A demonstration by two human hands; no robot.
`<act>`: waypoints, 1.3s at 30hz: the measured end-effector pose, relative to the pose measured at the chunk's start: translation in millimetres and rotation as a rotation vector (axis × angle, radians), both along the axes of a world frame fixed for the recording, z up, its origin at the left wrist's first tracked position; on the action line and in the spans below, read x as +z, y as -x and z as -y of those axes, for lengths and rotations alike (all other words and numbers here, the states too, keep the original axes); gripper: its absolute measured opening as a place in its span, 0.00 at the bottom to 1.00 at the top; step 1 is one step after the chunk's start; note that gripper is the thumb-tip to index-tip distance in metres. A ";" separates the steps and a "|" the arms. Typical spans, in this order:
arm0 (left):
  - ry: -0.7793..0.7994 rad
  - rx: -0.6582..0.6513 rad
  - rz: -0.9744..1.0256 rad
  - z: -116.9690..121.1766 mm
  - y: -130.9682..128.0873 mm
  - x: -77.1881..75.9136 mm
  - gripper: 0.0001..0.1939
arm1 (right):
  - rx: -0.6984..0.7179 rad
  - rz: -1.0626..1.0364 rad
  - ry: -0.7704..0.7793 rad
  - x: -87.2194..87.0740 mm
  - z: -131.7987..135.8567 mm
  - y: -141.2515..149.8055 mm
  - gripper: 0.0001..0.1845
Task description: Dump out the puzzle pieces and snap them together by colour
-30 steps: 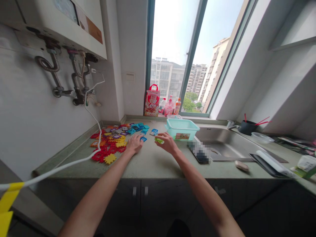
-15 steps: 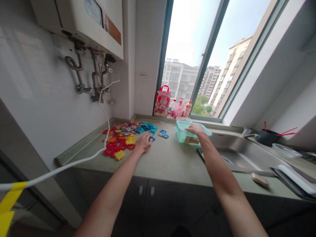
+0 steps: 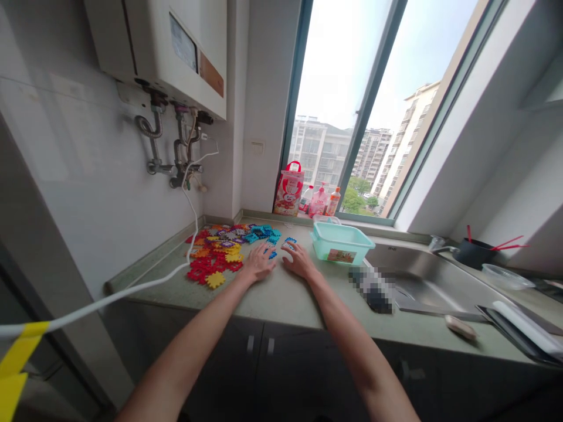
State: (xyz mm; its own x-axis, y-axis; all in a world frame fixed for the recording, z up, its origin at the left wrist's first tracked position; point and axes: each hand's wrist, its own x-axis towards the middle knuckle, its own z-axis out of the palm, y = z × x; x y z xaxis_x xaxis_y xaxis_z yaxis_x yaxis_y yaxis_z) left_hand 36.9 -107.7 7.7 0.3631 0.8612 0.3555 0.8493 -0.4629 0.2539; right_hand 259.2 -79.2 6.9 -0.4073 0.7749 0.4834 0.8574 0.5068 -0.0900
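A heap of flat plastic puzzle pieces (image 3: pixel 220 252) in red, yellow, orange and blue lies on the green-grey counter (image 3: pixel 281 296) near the wall. My left hand (image 3: pixel 258 265) lies flat with fingers spread at the heap's right edge, touching small blue pieces (image 3: pixel 271 254). My right hand (image 3: pixel 298 261) rests beside it, fingers stretched toward more blue pieces (image 3: pixel 289 241), holding nothing. A mint-green plastic tub (image 3: pixel 341 243) stands just right of my right hand.
A steel sink (image 3: pixel 422 281) with tap lies right of the tub. A red bag (image 3: pixel 288 189) and bottles (image 3: pixel 320 201) stand on the sill. A white cable (image 3: pixel 132 287) crosses the counter's left. A dark cup with red chopsticks (image 3: pixel 472 252) stands far right.
My right hand held a green piece, reached over the tub, and has come back empty to the counter beside my left hand. The view has shifted left.
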 end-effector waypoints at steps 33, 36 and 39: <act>-0.206 0.165 -0.254 -47.2 121.5 6.7 0.27 | 0.313 -0.084 0.226 -9.8 -4.1 8.1 0.37; -0.314 0.147 -0.310 -44.7 104.9 10.9 0.24 | 0.387 -0.111 0.191 -8.8 -3.2 20.0 0.34; -0.320 0.055 -0.385 -44.9 72.6 14.1 0.25 | 0.316 -0.133 0.150 -8.6 -10.5 20.4 0.34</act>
